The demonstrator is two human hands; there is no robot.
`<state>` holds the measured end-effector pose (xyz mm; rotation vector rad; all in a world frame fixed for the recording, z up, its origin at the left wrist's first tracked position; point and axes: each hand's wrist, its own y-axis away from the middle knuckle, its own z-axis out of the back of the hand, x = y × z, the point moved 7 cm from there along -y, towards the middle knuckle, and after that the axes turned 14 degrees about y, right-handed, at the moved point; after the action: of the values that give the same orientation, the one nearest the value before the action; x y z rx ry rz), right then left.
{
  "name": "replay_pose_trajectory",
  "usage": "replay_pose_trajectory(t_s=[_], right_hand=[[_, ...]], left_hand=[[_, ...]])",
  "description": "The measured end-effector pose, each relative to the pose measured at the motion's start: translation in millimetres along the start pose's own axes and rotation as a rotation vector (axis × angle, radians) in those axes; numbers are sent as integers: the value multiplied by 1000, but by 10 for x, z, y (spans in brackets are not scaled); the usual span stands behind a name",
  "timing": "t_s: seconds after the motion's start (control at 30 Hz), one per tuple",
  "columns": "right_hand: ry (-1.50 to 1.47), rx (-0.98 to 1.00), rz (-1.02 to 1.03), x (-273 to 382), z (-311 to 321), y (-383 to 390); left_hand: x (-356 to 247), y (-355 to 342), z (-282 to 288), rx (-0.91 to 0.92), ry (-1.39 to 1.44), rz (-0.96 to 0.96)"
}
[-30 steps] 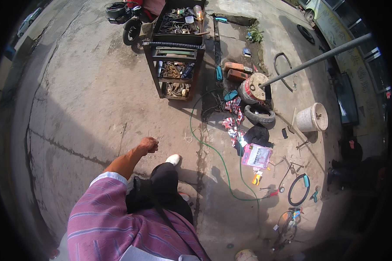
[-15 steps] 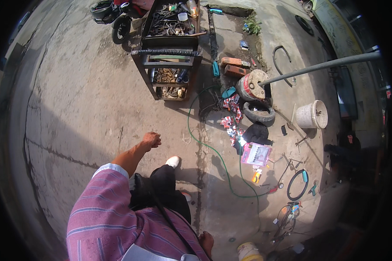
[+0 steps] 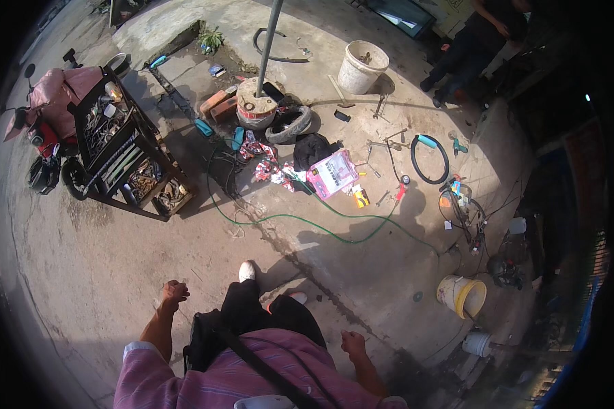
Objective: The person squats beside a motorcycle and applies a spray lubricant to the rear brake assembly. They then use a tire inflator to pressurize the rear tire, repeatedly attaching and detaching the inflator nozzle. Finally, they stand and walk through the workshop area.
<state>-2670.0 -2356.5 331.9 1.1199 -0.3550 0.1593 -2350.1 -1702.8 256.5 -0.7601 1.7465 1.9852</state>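
Observation:
My left hand (image 3: 176, 291) hangs over the bare concrete beside my left leg, its fingers curled in and no object showing in them. On the other side, my right hand (image 3: 353, 343) is held by my hip with the fingers folded into a loose fist, and nothing shows in it either. Neither hand touches anything. Between them a dark bag (image 3: 203, 339) rests against my body on a black strap (image 3: 262, 368). Below are my legs in black trousers and a white shoe (image 3: 247, 271). A green hose (image 3: 273, 217) curves over the ground ahead.
A tool cart (image 3: 133, 160) stands at left beside a red scooter (image 3: 44, 140). Ahead are a pole in a round base (image 3: 256, 109), a small tyre (image 3: 288, 125), a pink package (image 3: 332, 174) and scattered tools. Buckets (image 3: 363, 67) stand around; another person (image 3: 474, 41) is at far right.
The view has swung rightward, so the cart now lies at left and another person shows at upper right. My right forearm has come further into view. Both hands stay curled.

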Motion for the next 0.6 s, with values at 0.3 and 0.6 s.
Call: replay_pose_trajectory(t_s=[0.3,0.6], right_hand=[[-547,-48,-190,-1873,596,70],[-933,-138,-403,-3208,439,114]], left_hand=[[124,246,-1061,294,-311,29],[-276,856,-2546,333,-470,8]])
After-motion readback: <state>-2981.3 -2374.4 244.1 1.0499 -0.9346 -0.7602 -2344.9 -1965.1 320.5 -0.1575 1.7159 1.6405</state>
